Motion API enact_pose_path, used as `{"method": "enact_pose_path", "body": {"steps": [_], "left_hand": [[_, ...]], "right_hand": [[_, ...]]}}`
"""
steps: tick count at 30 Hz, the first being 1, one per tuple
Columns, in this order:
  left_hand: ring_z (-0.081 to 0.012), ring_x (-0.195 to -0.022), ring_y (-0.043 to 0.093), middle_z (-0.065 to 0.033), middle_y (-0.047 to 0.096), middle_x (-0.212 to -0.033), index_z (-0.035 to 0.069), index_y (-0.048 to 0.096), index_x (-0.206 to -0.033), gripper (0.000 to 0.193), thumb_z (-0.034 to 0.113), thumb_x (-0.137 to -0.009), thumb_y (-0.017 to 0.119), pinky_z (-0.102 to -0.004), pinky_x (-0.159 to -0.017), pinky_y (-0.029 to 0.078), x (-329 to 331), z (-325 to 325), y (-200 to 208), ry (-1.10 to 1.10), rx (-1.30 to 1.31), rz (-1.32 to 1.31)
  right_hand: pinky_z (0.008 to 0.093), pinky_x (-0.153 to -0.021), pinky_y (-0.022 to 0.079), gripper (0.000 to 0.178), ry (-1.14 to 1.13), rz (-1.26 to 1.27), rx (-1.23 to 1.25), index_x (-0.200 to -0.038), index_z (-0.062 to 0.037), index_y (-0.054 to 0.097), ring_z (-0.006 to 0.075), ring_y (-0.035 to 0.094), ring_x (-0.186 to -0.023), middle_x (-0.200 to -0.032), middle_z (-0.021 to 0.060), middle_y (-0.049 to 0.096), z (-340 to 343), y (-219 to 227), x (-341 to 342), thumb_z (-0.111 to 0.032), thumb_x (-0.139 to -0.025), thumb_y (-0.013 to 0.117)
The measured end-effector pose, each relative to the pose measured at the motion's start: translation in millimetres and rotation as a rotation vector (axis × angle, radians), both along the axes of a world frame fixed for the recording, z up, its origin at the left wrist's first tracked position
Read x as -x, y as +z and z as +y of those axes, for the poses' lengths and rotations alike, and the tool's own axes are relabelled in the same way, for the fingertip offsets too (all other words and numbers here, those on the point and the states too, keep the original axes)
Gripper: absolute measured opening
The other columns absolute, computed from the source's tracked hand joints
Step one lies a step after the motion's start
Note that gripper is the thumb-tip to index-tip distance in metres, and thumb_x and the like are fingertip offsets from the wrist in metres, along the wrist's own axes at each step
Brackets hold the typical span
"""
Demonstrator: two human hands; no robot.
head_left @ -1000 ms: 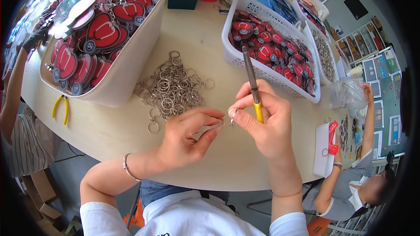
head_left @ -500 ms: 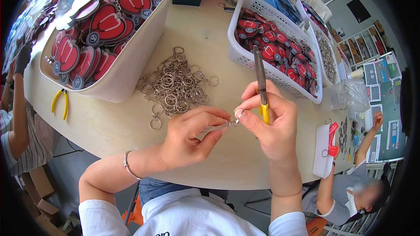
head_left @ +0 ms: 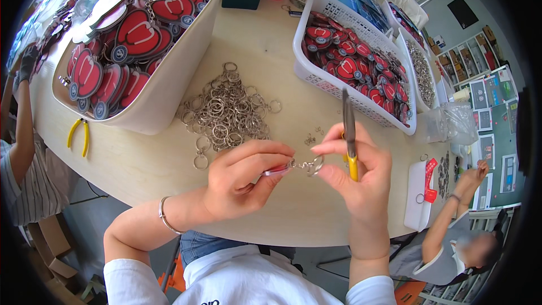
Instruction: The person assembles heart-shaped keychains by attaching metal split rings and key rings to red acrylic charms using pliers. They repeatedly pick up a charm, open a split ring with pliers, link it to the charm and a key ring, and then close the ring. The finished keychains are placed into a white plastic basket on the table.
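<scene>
My left hand (head_left: 240,179) is closed in a pinch on a flat acrylic keychain charm (head_left: 276,170), seen almost edge-on. From the charm's end a short silver chain (head_left: 305,165) runs right to a key ring (head_left: 320,161), which lies at the thumb and index fingertip of my right hand (head_left: 366,178). That same hand keeps a pair of pliers (head_left: 349,121) with grey jaws and yellow handles tucked between its fingers, jaws pointing away from me. Just beyond my hands lies a pile of silver key rings (head_left: 228,107) on the table.
A deep white bin (head_left: 180,73) of red heart-shaped charms stands left, yellow-handled pliers (head_left: 84,138) beside it. A white basket (head_left: 302,68) of similar charms is at the far right. Tiny metal bits (head_left: 310,139) lie near my right hand. Co-workers sit at both sides.
My right hand has shifted slightly right and down, with the pliers. The chain and ring now stretch out between my hands. The co-worker at right has brought both hands together.
</scene>
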State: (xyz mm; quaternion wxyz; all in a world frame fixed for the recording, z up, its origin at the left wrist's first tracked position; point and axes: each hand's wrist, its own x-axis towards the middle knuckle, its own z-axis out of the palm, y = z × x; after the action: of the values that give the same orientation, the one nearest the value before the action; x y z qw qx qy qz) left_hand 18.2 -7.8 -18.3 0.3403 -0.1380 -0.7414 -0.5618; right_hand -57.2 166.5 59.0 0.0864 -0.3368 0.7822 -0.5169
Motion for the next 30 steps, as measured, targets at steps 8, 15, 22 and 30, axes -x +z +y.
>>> {"method": "enact_pose_path", "body": {"steps": [8,15,22,30], "left_hand": [[-0.0286,-0.078,0.068,-0.018,0.067,-0.097,-0.008,0.068,-0.091,0.037,-0.006,-0.056,0.058,-0.0327,-0.064,0.058,4.1,-15.9,5.2,-0.028,0.237,0.263],[-0.0279,-0.083,0.068,-0.0168,0.066,-0.101,-0.007,0.068,-0.091,0.038,-0.005,-0.055,0.058,-0.0327,-0.063,0.058,3.3,-19.2,5.9,-0.038,0.339,0.241],[-0.0279,-0.085,0.069,-0.0169,0.066,-0.103,-0.007,0.069,-0.093,0.038,-0.003,-0.056,0.06,-0.0327,-0.064,0.059,-2.8,-19.1,9.5,-0.006,0.383,0.189],[-0.0288,-0.084,0.068,-0.0169,0.066,-0.103,-0.008,0.069,-0.092,0.036,-0.003,-0.057,0.061,-0.0328,-0.063,0.058,-0.7,-24.1,9.0,-0.007,0.412,0.288]], "right_hand": [[0.0322,-0.066,0.046,0.028,0.13,0.267,-0.255,-0.074,0.0012,0.065,0.0243,0.055,-0.077,-0.092,0.0088,0.058,33.4,-8.6,-10.8,-0.019,-0.066,0.083],[0.034,-0.056,0.043,0.031,0.142,0.501,-0.314,-0.065,-0.0029,0.056,0.023,0.052,-0.063,-0.085,0.0082,0.058,39.4,-13.5,-13.8,-0.016,-0.06,0.084],[0.0312,-0.049,0.04,0.027,0.01,0.72,-0.347,-0.064,-0.0051,0.054,0.0215,0.05,-0.058,-0.084,0.0077,0.057,37.4,-29.7,-34.6,-0.011,-0.06,0.08],[0.0318,-0.055,0.042,0.022,-0.051,0.535,-0.275,-0.069,-0.0034,0.061,0.0229,0.051,-0.065,-0.088,0.0091,0.057,29.5,-30.6,-45.8,-0.015,-0.065,0.08]]}}
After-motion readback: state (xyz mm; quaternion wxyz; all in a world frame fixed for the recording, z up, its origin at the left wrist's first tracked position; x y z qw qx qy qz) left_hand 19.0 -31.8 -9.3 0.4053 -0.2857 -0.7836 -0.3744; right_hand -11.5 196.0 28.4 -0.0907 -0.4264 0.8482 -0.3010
